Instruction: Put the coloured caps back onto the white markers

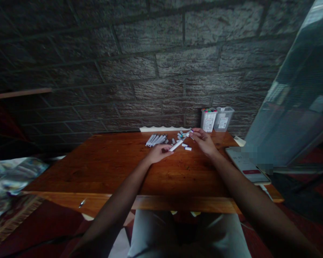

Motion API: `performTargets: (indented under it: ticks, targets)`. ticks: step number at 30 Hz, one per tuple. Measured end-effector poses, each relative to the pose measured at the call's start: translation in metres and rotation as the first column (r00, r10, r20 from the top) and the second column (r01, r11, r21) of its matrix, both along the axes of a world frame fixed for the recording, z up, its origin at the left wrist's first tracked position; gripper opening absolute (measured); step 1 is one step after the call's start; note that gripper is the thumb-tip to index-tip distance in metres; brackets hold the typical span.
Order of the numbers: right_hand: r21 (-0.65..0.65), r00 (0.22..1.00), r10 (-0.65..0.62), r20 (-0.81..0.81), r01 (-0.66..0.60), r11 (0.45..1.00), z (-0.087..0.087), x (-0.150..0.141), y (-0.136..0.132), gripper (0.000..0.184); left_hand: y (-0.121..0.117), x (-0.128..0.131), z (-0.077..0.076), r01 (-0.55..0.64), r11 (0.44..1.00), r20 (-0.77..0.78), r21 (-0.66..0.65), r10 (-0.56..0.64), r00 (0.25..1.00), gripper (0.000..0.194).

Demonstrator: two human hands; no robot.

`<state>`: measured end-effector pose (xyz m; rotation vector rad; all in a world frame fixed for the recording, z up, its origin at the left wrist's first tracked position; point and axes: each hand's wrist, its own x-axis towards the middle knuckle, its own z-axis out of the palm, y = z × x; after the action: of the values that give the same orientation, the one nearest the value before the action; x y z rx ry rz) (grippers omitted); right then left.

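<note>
Head view: white marker [177, 144] between left hand [159, 153], tight round its near end, and right hand [205, 141] beyond, grip unclear

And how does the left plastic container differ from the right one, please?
The left plastic container holds markers, their coloured ends showing at its rim; the right plastic container shows none inside. The left one looks whitish, the right one greyish and see-through. The left one is nearer the right hand than the right one. Both stand side by side, with a printed label in front.
</note>
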<state>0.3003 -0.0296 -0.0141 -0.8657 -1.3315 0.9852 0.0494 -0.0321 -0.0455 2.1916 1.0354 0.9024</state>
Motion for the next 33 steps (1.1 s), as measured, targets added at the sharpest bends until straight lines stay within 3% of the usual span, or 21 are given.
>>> performTargets:
  ticks: [6, 16, 18, 23, 27, 33]
  targets:
    - [-0.009, 0.999, 0.027, 0.043, -0.027, 1.000, -0.003, -0.002, 0.000, 0.047, -0.001, 0.001, -0.001, 0.007, 1.000, 0.005, -0.004, -0.007, 1.000, 0.036]
    - [-0.076, 0.992, -0.125, -0.002, 0.125, 0.989, -0.005, 0.010, 0.009, 0.049, 0.004, 0.001, -0.003, -0.011, 1.000, 0.120, -0.021, 0.014, 0.993, 0.040]
    - [-0.070, 0.996, -0.090, 0.018, 0.091, 0.993, -0.004, 0.010, 0.007, 0.049, 0.004, 0.000, -0.003, -0.009, 1.000, 0.113, -0.016, 0.010, 0.994, 0.039]
    - [-0.157, 0.986, 0.164, 0.016, -0.160, 0.975, -0.005, 0.001, -0.002, 0.043, 0.002, 0.000, -0.002, -0.005, 1.000, 0.084, -0.015, 0.006, 0.996, 0.037]
    - [-0.133, 0.985, 0.162, 0.053, -0.154, 0.979, -0.010, 0.005, 0.001, 0.042, 0.003, -0.001, 0.000, -0.083, 0.996, 0.124, 0.008, 0.082, 0.989, 0.035]
    - [-0.086, 0.924, 0.193, 0.330, -0.174, 0.981, -0.011, 0.011, 0.001, 0.041, 0.006, -0.005, 0.010, -0.224, 0.974, 0.354, 0.025, 0.201, 0.913, 0.034]
